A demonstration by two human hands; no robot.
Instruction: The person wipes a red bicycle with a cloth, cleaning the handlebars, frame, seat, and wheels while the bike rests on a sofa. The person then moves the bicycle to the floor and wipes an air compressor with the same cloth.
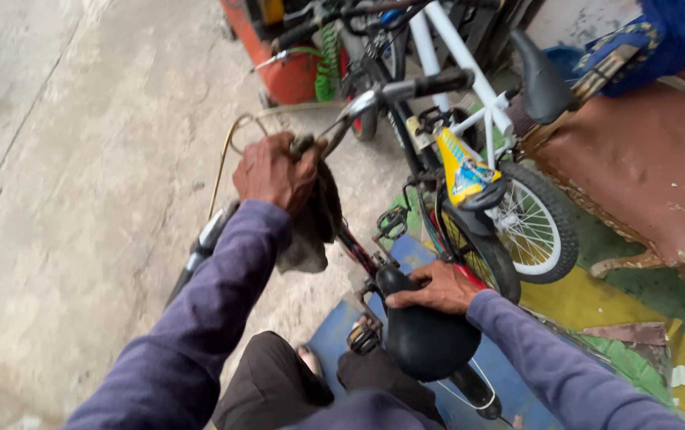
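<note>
Left hand (272, 173): fingers curled tight around the handlebar (358, 107) end, a grey rag (314, 219) pressed under the palm and hanging below it. Right hand (438, 288): fingers together, laid over the front of the black saddle (426, 334), thumb tucked against its side. Bike frame (354, 247) runs between the two hands, pedal (391, 224) just beside it. Saddle sits low centre, above a blue mat (406, 255). A white bike (470, 72) stands behind, near a brown sofa (645, 167).
</note>
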